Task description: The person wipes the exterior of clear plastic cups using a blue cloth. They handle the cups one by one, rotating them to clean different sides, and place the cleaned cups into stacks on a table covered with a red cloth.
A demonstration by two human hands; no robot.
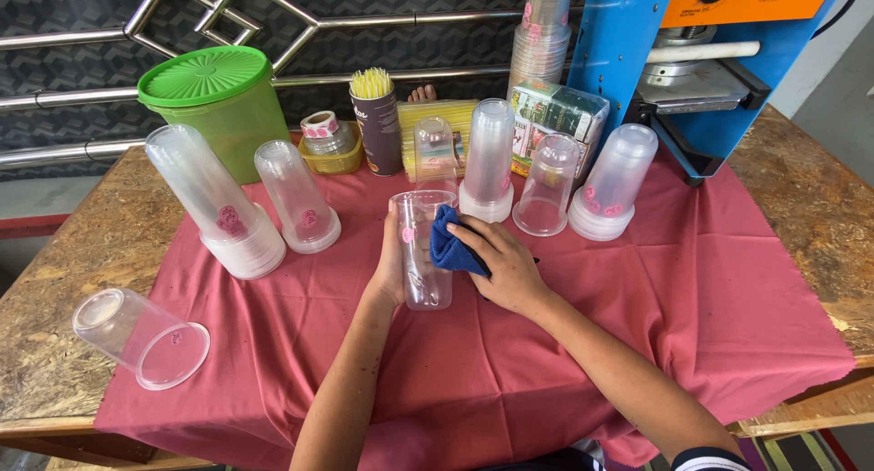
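Upright clear cup [424, 253], blue cloth [452, 248] against it

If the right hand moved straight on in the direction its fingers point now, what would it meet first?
The right hand points up-left and already presses the blue cloth; just beyond it is the clear cup that the left hand holds upright.

The single head-worn camera looked steeply down from close above the red cloth [692, 280], facing the blue machine [628, 52] beyond its far edge.

Cup [421, 248] set upright on cloth [710, 280], centre; cup stacks [228, 216] ranged behind; one cup [137, 336] laid sideways, far left; machine [701, 61] placed behind, right, seemingly on the table [810, 198].
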